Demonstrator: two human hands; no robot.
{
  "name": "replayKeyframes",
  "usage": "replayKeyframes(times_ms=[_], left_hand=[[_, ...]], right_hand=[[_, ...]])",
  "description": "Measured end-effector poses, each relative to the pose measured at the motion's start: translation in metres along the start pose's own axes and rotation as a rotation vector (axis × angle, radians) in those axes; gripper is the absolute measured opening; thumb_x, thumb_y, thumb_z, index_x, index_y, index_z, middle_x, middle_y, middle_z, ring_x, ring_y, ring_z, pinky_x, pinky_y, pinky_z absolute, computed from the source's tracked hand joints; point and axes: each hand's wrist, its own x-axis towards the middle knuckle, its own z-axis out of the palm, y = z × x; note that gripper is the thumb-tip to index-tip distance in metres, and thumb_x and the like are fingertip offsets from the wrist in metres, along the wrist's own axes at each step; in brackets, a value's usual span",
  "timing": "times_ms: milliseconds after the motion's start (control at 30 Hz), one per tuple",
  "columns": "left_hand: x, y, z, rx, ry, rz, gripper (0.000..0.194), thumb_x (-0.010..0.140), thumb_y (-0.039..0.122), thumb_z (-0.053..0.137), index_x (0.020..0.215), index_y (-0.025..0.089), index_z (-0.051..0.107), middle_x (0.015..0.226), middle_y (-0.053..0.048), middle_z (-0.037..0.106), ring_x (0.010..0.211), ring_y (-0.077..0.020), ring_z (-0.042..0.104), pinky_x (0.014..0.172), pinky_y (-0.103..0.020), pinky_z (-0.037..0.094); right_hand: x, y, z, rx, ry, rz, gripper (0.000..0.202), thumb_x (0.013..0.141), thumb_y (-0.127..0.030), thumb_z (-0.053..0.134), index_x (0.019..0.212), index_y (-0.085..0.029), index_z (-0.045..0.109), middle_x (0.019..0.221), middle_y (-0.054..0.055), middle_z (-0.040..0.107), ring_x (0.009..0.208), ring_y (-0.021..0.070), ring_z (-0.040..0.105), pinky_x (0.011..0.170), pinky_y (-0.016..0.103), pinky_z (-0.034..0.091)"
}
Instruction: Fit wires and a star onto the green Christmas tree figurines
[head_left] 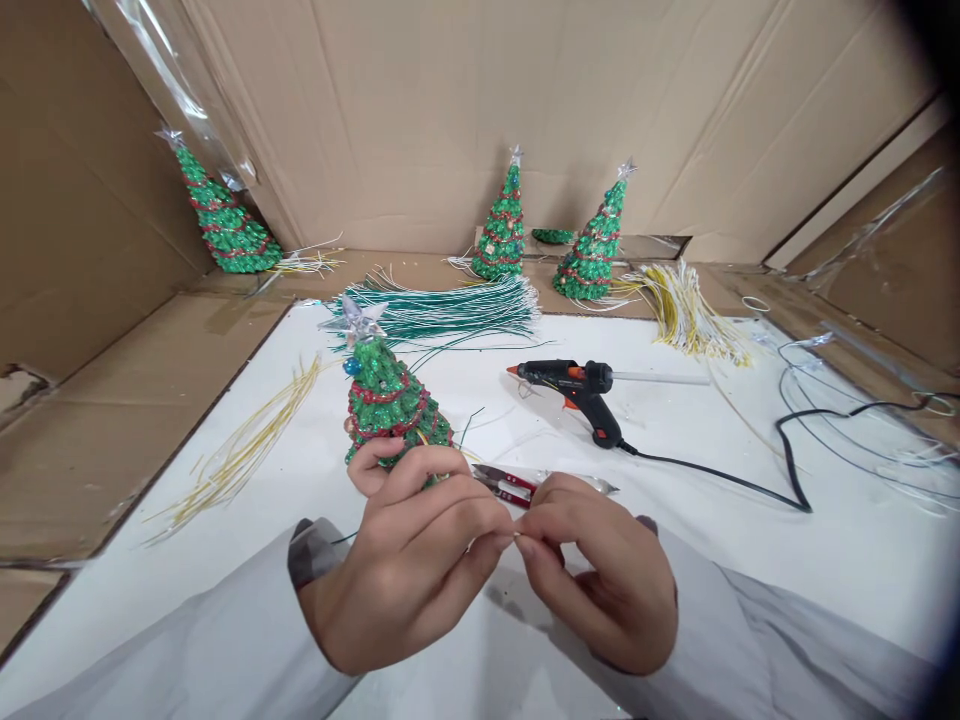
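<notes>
In front of me, my left hand and my right hand meet with thumb and forefinger pinched together. Between the fingertips shows a tiny pale bit of what looks like a thin wire; most of it is hidden. A dark green strand sticks out behind my left wrist. Just beyond my left hand stands a small Christmas tree with red garlands and a clear star, its base partly covered by my fingers. Red-handled thread snips lie behind the fingertips, partly hidden by my right hand.
A black glue gun lies at right, its cord running to the right edge. Bundles of green wires and yellow-white wires lie at the back, loose yellow wires at left. Three more trees stand along the cardboard wall.
</notes>
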Motion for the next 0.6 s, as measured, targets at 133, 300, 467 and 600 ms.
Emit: replayKeyframes(times_ms=[133, 300, 467, 600], left_hand=[[-0.001, 0.0, 0.001, 0.002, 0.024, -0.004, 0.013, 0.083, 0.01, 0.065, 0.086, 0.023, 0.062, 0.076, 0.007, 0.073, 0.082, -0.0168, 0.057, 0.088, -0.04, 0.023], [-0.002, 0.0, 0.001, -0.027, -0.005, -0.004, 0.014, 0.084, 0.008, 0.062, 0.082, 0.022, 0.061, 0.073, 0.007, 0.071, 0.081, -0.0166, 0.057, 0.087, -0.04, 0.024], [-0.003, 0.002, -0.001, 0.039, -0.018, 0.041, 0.017, 0.086, 0.007, 0.058, 0.083, 0.023, 0.062, 0.076, 0.008, 0.073, 0.08, -0.0155, 0.057, 0.089, -0.039, 0.024], [-0.007, -0.012, -0.002, 0.245, 0.207, 0.118, 0.024, 0.082, 0.022, 0.069, 0.104, 0.03, 0.063, 0.097, 0.004, 0.072, 0.086, -0.017, 0.058, 0.095, -0.039, 0.027]], right_hand=[[-0.001, -0.003, 0.001, -0.024, 0.034, 0.013, 0.015, 0.087, -0.005, 0.049, 0.089, -0.018, 0.055, 0.065, 0.0, 0.052, 0.06, 0.0127, 0.046, 0.054, 0.026, 0.039], [-0.001, -0.003, 0.002, -0.027, 0.045, 0.024, 0.016, 0.086, -0.004, 0.05, 0.087, -0.02, 0.054, 0.064, -0.001, 0.051, 0.058, 0.0121, 0.047, 0.053, 0.025, 0.04], [-0.001, -0.002, 0.002, -0.047, 0.024, 0.001, 0.016, 0.085, -0.004, 0.05, 0.088, -0.019, 0.054, 0.062, -0.002, 0.053, 0.058, 0.0116, 0.047, 0.053, 0.025, 0.039], [-0.003, 0.0, 0.001, -0.07, 0.084, 0.04, 0.016, 0.085, -0.005, 0.05, 0.088, -0.02, 0.051, 0.064, -0.003, 0.05, 0.059, 0.0104, 0.048, 0.053, 0.023, 0.039]])
